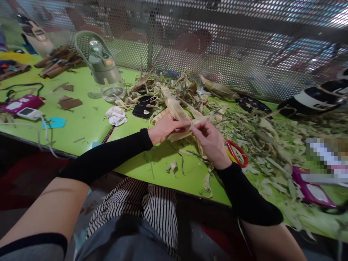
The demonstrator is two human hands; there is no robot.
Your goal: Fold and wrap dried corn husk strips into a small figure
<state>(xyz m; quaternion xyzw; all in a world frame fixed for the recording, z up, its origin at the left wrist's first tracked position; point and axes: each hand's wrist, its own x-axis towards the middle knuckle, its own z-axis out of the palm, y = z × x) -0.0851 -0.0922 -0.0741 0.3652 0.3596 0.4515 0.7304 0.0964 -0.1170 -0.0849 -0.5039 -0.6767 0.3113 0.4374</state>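
Pale dried husk strips [176,108], which look like corn husk, cross between my two hands over the green table. My left hand [165,128] pinches them from the left, thumb on top. From the right, the thumb and fingertips of my right hand [210,141] close on the same husk, almost touching the left fingertips. Scissors with red and yellow handles [237,152] lie by my right wrist, their blades hidden. Behind the hands is a heap of dry husk scraps [187,87], with a black phone [144,106] at its left edge.
A clear bottle with a green lid [104,69] stands at the back left, beside crumpled tissue [116,116]. Brown rolls [59,61] and a magenta device [23,105] lie farther left. Shredded husk [252,134] covers the right, near a dark bottle [312,98]. A perforated metal screen [176,40] borders the back.
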